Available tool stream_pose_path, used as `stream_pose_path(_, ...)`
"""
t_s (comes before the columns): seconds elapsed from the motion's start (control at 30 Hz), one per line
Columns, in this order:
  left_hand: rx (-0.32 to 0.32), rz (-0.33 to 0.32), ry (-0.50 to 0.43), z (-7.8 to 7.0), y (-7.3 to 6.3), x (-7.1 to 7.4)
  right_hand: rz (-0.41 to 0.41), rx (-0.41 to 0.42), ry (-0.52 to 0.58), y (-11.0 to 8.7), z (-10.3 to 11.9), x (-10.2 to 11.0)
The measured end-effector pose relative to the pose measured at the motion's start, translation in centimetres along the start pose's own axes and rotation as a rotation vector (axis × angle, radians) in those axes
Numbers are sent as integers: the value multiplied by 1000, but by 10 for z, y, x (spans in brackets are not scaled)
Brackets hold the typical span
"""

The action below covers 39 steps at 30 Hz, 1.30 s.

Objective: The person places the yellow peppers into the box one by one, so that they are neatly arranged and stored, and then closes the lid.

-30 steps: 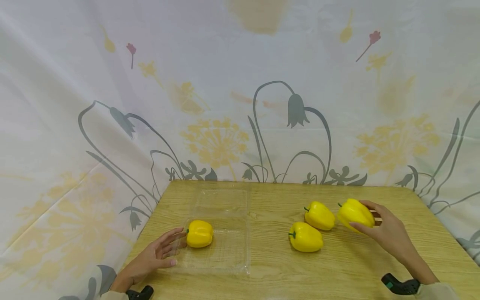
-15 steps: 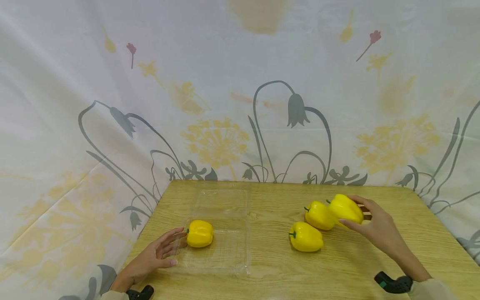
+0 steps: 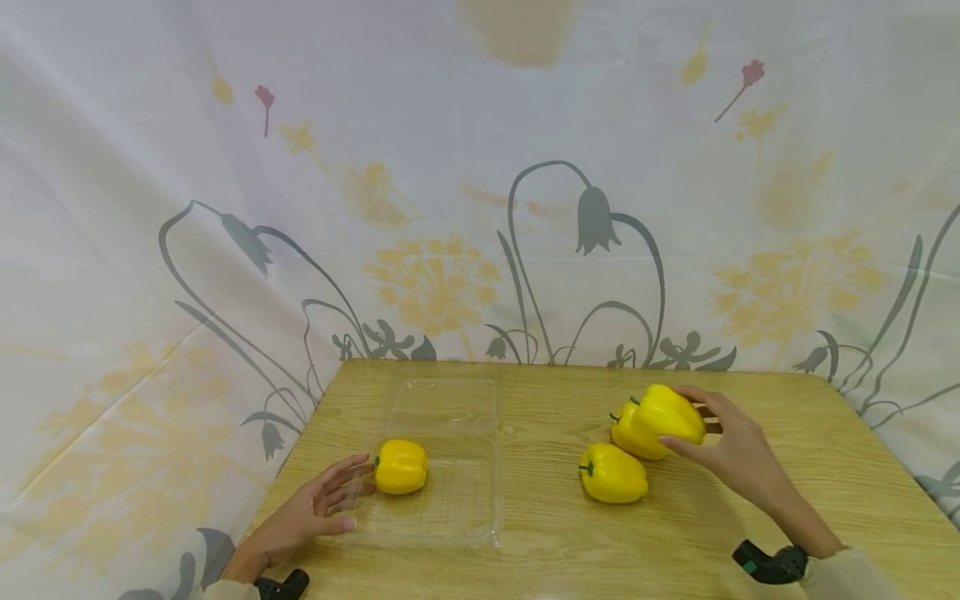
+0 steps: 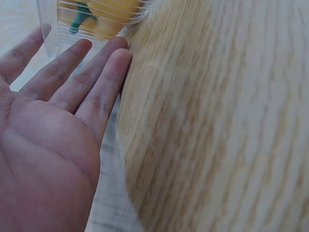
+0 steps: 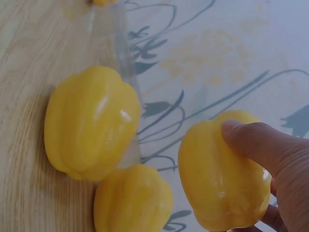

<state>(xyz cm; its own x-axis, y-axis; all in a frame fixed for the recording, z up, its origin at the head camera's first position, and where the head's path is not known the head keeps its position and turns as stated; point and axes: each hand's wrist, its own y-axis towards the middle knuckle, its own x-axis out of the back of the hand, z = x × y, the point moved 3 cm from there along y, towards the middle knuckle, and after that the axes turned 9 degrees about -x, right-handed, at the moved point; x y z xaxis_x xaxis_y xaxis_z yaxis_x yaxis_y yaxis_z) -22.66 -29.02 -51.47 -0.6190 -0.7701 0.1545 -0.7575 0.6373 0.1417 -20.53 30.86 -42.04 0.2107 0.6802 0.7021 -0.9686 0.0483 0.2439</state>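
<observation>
My right hand (image 3: 738, 450) grips a yellow bell pepper (image 3: 664, 414) between thumb and fingers, raised off the table; in the right wrist view the thumb lies across its side. That held pepper (image 5: 224, 174) partly covers another yellow pepper (image 3: 630, 433) in the head view. Nearer the front lies one more pepper (image 3: 613, 473) with a green stem. On the left, my left hand (image 3: 307, 508) has its fingers extended at the side of a clear plastic clamshell box (image 3: 457, 500). One yellow pepper (image 3: 402, 467) sits inside that box, seen through its ribbed wall (image 4: 104, 19) in the left wrist view.
The box's clear lid (image 3: 446, 406) lies folded back toward the rear of the wood-grain table (image 3: 540, 533). A white cloth printed with flowers (image 3: 450, 167) hangs behind the table and along its left side.
My right hand has carried its pepper leftward and slightly up, now overlapping the rear pepper in the head view. My left hand and the box have stayed in place.
</observation>
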Motion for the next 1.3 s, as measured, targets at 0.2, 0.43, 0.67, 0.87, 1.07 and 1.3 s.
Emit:
stream_pose_path(0.2, 3, 4, -10, -1, 0, -1, 17, 35, 9, 3, 10, -13)
stream_pose_path(0.43, 17, -9, -1, -2, 0, 0, 57, 54, 37, 5, 27, -25)
stream_pose_path(0.67, 27, -12, 0, -2, 0, -1, 76, 106, 43, 8, 38, -40)
stream_pose_path(0.87, 11, -1, -7, -1, 0, -1, 93, 130, 76, 10, 47, -50)
stream_pose_path(1.07, 0, 4, -20, 1, 0, 0, 118, 155, 121, 10, 56, -61)
stream_pose_path(1.3, 2, -1, -11, 0, 0, 0, 165, 181, 159, 7, 66, -75)
